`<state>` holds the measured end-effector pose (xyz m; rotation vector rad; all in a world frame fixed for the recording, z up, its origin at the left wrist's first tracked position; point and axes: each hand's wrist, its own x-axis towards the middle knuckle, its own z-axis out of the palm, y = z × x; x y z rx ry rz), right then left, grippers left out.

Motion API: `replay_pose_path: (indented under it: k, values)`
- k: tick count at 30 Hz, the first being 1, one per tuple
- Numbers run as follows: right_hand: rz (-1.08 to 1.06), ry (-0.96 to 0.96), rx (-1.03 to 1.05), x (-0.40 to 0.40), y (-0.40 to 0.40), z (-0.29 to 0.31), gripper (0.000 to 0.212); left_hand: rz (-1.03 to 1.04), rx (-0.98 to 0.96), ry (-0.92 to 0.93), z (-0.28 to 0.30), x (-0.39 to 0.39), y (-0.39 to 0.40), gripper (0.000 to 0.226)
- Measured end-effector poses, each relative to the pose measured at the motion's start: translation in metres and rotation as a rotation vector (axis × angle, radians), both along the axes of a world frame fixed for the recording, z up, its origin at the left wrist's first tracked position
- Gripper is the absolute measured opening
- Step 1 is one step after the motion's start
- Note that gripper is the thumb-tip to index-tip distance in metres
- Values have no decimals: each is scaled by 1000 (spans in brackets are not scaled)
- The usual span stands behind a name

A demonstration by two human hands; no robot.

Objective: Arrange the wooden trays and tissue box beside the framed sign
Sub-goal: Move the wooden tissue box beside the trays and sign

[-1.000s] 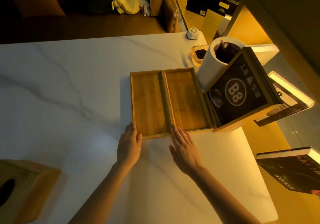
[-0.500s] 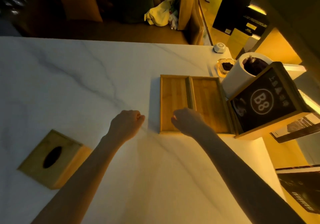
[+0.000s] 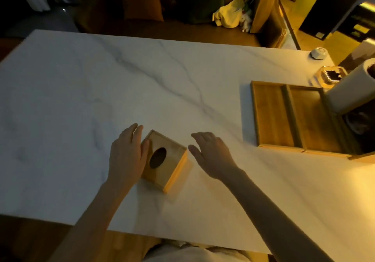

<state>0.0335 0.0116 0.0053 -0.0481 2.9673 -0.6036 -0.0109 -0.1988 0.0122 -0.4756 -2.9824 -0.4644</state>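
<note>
A square wooden tissue box (image 3: 165,161) with a dark oval opening in its top sits on the white marble table (image 3: 101,91), turned at an angle. My left hand (image 3: 126,152) lies flat against the box's left side, fingers apart. My right hand (image 3: 211,152) hovers open just to the right of the box, not touching it. Two wooden trays (image 3: 272,115) (image 3: 312,119) lie side by side at the right. The framed sign (image 3: 359,124) stands against the right tray and is mostly cut off by the picture's edge.
A white cylinder (image 3: 349,91) stands behind the right tray, with a glass ashtray (image 3: 329,76) and a small white puck (image 3: 319,53) farther back. The table's near edge runs just below my forearms. Bags and dark furniture sit beyond the far edge.
Both hands left the trays and moved left to the tissue box. My view swung left, so the trays and sign now sit at the right edge. The fists have opened.
</note>
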Motion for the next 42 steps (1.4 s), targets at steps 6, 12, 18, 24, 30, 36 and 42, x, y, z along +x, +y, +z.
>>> replay_pose_path:
  k: [6,12,18,24,30,36,42]
  values:
    - [-154,-210,-266,15,-38,-36,60,89,22,-245,-34,18,-45,47]
    - [-299,-267,-518,17,-48,-41,55,299,496,-619,-33,25,-41,40]
    - [-269,-256,-368,16,-44,-37,47,349,582,-579,-31,22,-34,31]
    - [-308,-91,-366,26,-17,-13,43,350,689,-584,-7,20,-7,30]
    - [-432,97,-422,42,29,20,43,281,854,-536,25,19,48,19]
    - [-566,234,-453,76,102,48,53,168,990,-571,42,28,134,25]
    - [-766,294,-464,126,176,48,47,29,941,-593,35,49,228,11]
